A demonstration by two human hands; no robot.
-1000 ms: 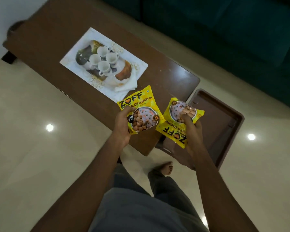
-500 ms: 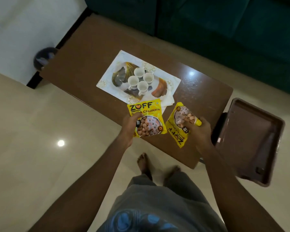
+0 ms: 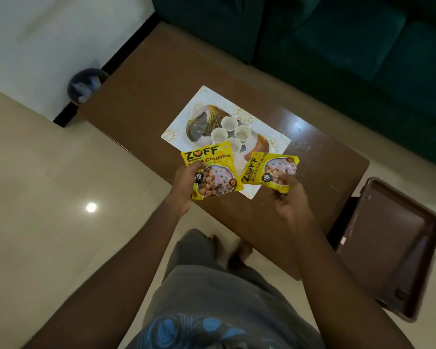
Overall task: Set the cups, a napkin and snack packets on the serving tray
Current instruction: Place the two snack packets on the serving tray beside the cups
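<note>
Your left hand (image 3: pixel 186 183) gripped one yellow snack packet (image 3: pixel 212 172) by its left edge, thumb over the front, and your right hand (image 3: pixel 291 197) pinched a second yellow packet (image 3: pixel 269 170) at its lower corner, tilted so its print ran uphill toward one o'clock. Both packets hung over the near edge of the serving tray (image 3: pixel 179 127), a white patterned one lying on the brown table (image 3: pixel 141 96). You had two packets in all, and four white cups (image 3: pixel 228 133) clustered on the tray at twelve o'clock from your hands; the left packet's top covered part of the nearest cup. A napkin could not be made out. A brown empty tray (image 3: pixel 388 248) sat at four o'clock beyond the table's end, a dark bin (image 3: pixel 86 84) at ten o'clock by the wall, and a teal sofa (image 3: pixel 337 46) ran across at one o'clock. Each packet read "ZOFF" and "CHUNKS", with a "10" badge.
</note>
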